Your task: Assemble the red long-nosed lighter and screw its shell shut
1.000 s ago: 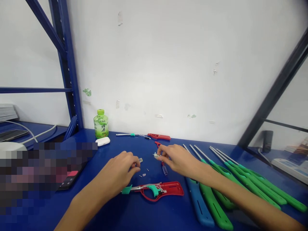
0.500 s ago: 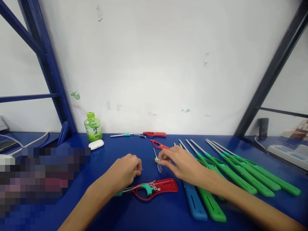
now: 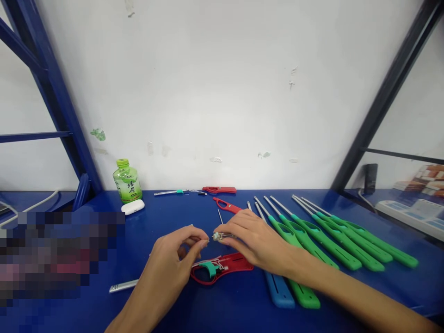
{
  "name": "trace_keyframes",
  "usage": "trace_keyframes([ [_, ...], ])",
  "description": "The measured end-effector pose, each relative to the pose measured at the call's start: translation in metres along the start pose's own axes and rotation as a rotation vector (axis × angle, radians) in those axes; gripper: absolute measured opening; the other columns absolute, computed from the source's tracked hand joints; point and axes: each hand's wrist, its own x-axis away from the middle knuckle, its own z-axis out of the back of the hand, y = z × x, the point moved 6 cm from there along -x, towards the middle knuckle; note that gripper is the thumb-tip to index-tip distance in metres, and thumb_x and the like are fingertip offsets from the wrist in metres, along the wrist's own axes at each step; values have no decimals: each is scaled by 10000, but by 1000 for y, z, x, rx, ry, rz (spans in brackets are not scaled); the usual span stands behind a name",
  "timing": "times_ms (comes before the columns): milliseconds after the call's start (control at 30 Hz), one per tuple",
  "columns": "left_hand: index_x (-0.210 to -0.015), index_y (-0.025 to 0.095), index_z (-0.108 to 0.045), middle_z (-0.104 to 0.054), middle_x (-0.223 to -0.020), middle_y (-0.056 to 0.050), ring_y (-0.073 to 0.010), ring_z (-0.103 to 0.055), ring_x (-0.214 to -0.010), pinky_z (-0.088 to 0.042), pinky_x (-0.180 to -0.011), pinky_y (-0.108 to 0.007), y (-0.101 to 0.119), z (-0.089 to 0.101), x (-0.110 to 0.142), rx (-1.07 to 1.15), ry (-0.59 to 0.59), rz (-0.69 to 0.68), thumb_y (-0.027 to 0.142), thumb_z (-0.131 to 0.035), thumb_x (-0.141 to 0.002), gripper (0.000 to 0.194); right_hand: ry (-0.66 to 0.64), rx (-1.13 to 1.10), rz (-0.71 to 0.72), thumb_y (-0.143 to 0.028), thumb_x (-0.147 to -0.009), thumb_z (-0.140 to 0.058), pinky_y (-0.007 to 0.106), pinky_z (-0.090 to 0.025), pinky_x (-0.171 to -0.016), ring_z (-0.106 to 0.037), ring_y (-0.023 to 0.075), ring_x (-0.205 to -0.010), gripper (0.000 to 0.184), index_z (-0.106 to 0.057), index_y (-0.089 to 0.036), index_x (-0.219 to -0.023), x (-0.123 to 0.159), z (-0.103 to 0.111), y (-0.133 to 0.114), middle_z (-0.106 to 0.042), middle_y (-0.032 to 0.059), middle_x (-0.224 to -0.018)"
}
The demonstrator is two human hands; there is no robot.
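Pinches a small metal fitting (image 3: 217, 236) between right hand (image 3: 255, 236) fingertips, baring its end leftward, presumably for clear access, just beyond the red casing (image 3: 239, 263); presses left hand (image 3: 176, 252) fingertips together, perhaps around something too tiny to tell.

L hand (image 3: 173, 249) & L forearm (image 3: 144, 293), approx 7 o'clock: bare, slim, wrist (image 3: 157, 273) narrow. R hand (image 3: 253, 236), approx 5 o'clock, & R forearm (image 3: 340, 284), approx 4 o'clock: likewise bare, slim. Fingers (image 3: 231, 226) slender.
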Motion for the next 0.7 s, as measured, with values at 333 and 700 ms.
trace_keyframes([
  [333,-862,217,-746,-664,-699,-5,-140,-582,-607,-437,-517,-231,6,-10,5,270,18,49,551,-652,-865,347,22,15,79,-310,-1132,-516,358,-478,-883,-681,202,-922,235,-695,-175,-1203,3,-5,-6,-763,59,-1015],
  [700,-926,216,-656,-679,-749,9,-126,-609,-600,-455,-525,-219,3,-12,6,368,47,50,524,-688,-860,317,29,64,80,-303,-1123,-536,349,-488,-850,-676,198,-882,214,-698,-193,-1210,6,-4,-5,-746,48,-979],
])
